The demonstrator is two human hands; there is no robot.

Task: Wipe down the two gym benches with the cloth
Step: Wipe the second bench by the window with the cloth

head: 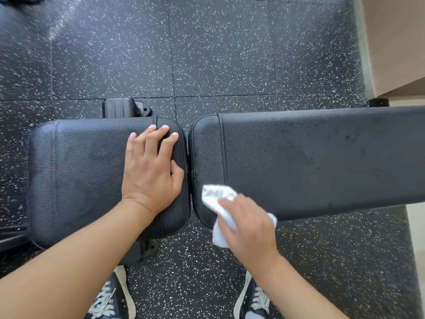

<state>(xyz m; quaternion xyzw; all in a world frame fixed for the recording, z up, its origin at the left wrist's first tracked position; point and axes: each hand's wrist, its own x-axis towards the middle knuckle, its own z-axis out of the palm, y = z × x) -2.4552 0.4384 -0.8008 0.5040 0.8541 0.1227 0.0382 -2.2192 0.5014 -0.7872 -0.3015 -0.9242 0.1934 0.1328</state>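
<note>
Two black padded benches stand end to end. The left bench (80, 171) and the right bench (322, 162) almost touch at a narrow gap in the middle. My left hand (151, 171) lies flat on the right end of the left bench, fingers straight. My right hand (248, 226) grips a crumpled white cloth (218, 196) at the near left corner of the right bench. The cloth pokes out past my fingers onto the pad and hangs below the bench edge. Dark specks dot the right bench's surface.
The floor (207, 54) is black rubber tiles with white flecks. A black bench foot (124, 108) sticks out behind the left bench. A beige wall (395, 42) rises at the right. My two shoes (110, 300) stand close to the benches.
</note>
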